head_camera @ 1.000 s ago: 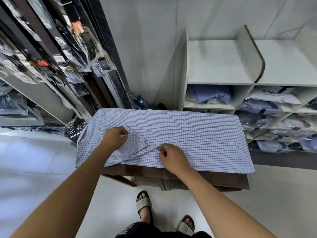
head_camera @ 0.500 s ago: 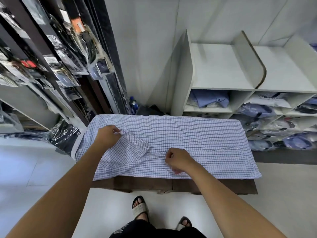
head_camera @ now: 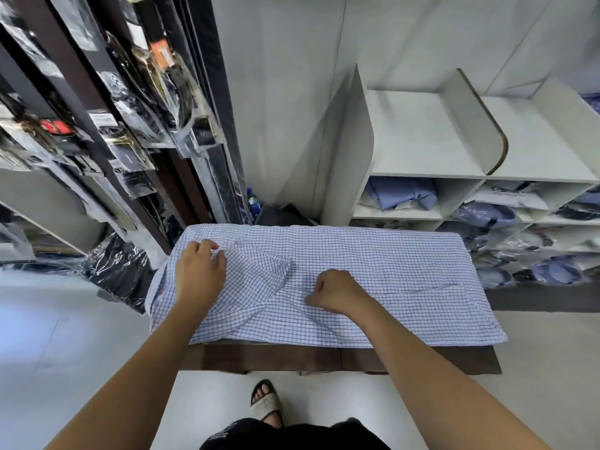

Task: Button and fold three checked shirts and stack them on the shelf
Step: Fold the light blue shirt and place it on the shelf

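A: Your shirt (head_camera: 357, 264) is spread flat over the tabletop (head_camera: 324, 355), long axis running left to right across you, collar end on your left, hem on your right.

B: And both hands are up at that collar end. Your left hand (head_camera: 199, 274) sits nearest the collar (head_camera: 259, 271), fingers curled, pinching cloth at the collar's far edge.

A: Your right hand (head_camera: 334, 292) is just right of the collar, on the front seam, fingers curled down and nipping a small bit of fabric. Looks like a button spot, though the button itself is too small to make out.

B: So the seam runs away from your right-hand grip toward the hem. If you're buttoning, I'd say the work walks rightward along that line, and your right hand is the nearer one for it.

A: Left one anchors the collar, I'd guess. Nothing lies on the shirt between your grip and the hem.

B: The shelf (head_camera: 422, 141) stands beyond the shirt's right half, top surface bare where it shows, blue shirts in the cubbies below.

A: Left of the shirt, bagged goods hang on a dark rack (head_camera: 113, 125). Well clear of your hands.

B: First shirt, by my reading; folding not yet begun.
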